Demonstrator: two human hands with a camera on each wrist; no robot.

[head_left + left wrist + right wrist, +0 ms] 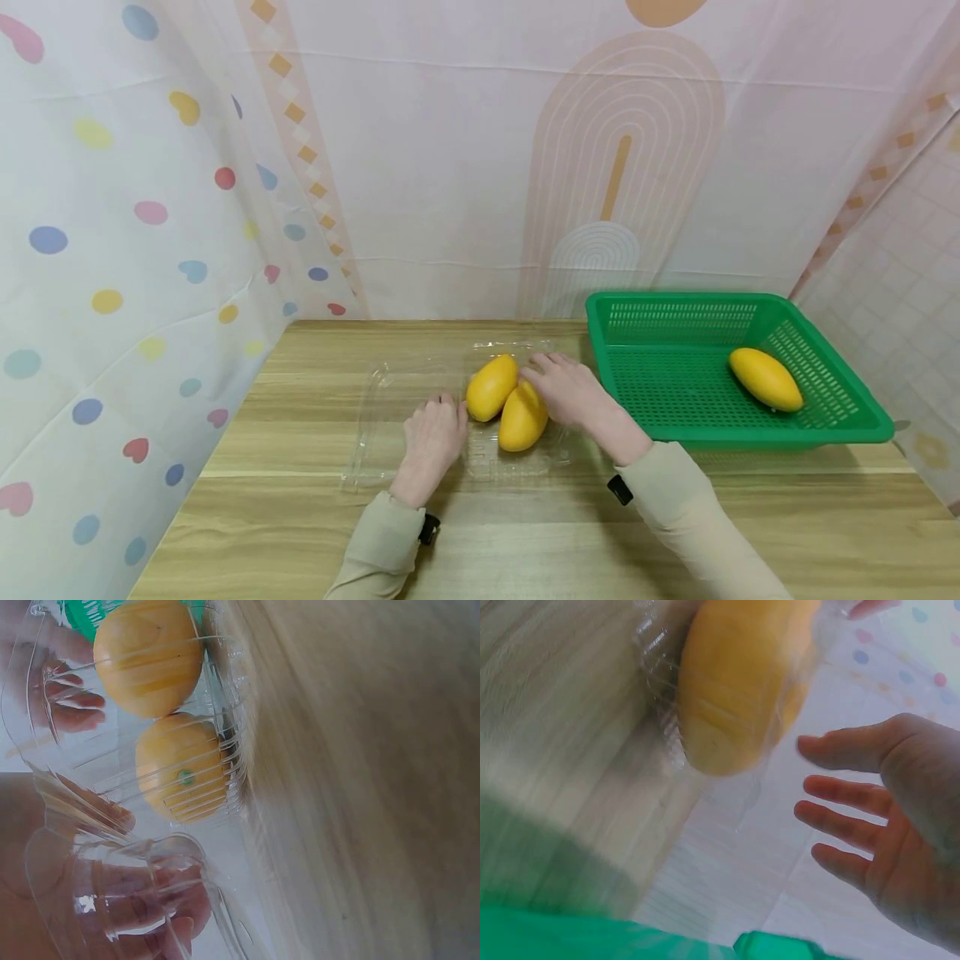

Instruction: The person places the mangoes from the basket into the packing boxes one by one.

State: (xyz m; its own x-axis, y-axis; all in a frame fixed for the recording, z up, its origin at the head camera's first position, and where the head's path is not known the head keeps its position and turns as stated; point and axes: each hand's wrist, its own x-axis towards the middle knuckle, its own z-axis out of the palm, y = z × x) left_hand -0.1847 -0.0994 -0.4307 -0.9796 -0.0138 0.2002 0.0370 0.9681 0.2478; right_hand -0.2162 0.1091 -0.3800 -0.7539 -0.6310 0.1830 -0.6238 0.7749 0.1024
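Observation:
A clear plastic clamshell container lies unfolded on the table, with two yellow mangoes in its right half. The farther mango leans against the nearer mango. My left hand is at the fold between the two halves, pinching the plastic there with the thumb on the mango side; in the left wrist view its fingers show through the clear wall. At the right of the mangoes is my right hand, fingers spread and relaxed. The right wrist view shows its fingers apart from the fruit, holding nothing.
To the right stands a green plastic basket with one more mango inside. The container's lid half spreads flat at the left. A patterned curtain hangs behind the wooden table.

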